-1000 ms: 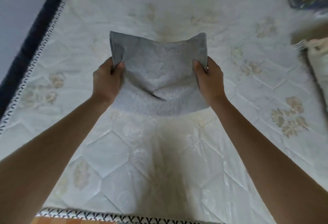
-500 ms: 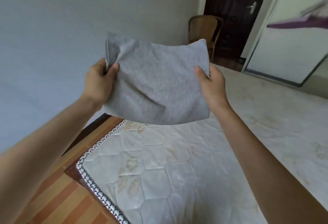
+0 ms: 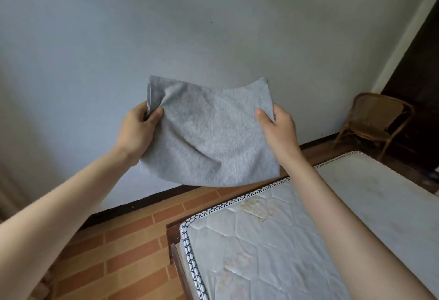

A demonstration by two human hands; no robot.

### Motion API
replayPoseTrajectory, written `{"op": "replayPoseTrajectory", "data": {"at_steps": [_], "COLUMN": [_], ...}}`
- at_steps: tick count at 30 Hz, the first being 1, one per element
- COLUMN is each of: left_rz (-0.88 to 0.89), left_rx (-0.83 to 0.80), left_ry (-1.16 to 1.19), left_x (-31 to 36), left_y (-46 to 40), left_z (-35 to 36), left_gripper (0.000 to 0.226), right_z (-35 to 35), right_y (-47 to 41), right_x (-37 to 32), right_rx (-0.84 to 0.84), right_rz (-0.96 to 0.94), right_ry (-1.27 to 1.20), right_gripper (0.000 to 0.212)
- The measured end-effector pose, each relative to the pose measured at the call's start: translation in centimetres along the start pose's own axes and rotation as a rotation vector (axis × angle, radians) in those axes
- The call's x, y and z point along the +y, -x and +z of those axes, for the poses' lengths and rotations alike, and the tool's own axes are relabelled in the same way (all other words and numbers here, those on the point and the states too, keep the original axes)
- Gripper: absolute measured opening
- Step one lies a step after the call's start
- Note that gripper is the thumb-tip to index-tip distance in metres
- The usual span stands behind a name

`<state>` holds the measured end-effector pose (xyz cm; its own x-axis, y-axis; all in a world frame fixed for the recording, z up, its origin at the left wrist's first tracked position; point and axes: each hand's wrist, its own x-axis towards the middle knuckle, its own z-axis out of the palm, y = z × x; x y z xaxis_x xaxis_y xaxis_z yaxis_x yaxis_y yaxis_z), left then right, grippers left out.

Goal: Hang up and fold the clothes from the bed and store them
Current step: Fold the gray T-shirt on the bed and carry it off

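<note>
**Folded grey cloth held in the air beside the bed**

Both hands grip a folded grey knit garment (image 3: 211,133), held up off the bed in front of a plain pale grey wall (image 3: 166,26). The left hand (image 3: 136,131) pinches its left edge, thumb on the front, the fabric bunched there. The right hand (image 3: 279,128) holds the right edge, thumb on the front and fingers behind. Below and to the right lies a white quilted mattress (image 3: 273,247) with a patterned black-and-white trim, set in a dark wooden bed frame (image 3: 171,240). The orange-brown brick-patterned floor (image 3: 123,245) meets the wall at a dark skirting board. A woven rattan chair (image 3: 377,121) stands in the far right corner, beside a dark doorway.
</note>
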<state>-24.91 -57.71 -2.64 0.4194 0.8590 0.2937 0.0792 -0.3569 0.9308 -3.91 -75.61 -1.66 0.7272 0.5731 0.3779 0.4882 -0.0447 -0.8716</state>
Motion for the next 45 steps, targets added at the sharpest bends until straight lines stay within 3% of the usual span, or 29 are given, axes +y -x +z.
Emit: {"op": "replayPoseTrajectory", "data": {"at_steps": [9, 21, 27, 35, 45], "left_rz": [-0.026, -0.080, -0.099, -0.109, -0.039], "left_rx": [0.175, 0.254, 0.210, 0.118, -0.047], "left_ry": [-0.170, -0.220, -0.200, -0.205, -0.161], "left_x": [-6.2, -11.5, -14.0, -16.9, -19.4], "left_y": [-5.9, -9.8, -15.7, -29.7, -43.8], "left_z": [-16.1, -24.2, -23.4, -18.7, -8.6], "left_gripper": [0.028, 0.031, 0.035, 0.042, 0.040], "right_z": [19.2, 30.9, 34.6, 37.8, 35.6], "right_y": [-2.3, -4.6, -9.6, -21.1, -32.7], "right_x": [-3.8, -4.8, -1.9, 2.6, 8.0], "right_rx": [-0.171, -0.279, -0.283, -0.204, -0.046], "right_rz": [-0.016, -0.022, -0.011, 0.039, 0.099], "right_ry": [-0.115, -0.156, -0.154, -0.165, -0.056], "right_gripper": [0.030, 0.033, 0.036, 0.027, 0.031]}}
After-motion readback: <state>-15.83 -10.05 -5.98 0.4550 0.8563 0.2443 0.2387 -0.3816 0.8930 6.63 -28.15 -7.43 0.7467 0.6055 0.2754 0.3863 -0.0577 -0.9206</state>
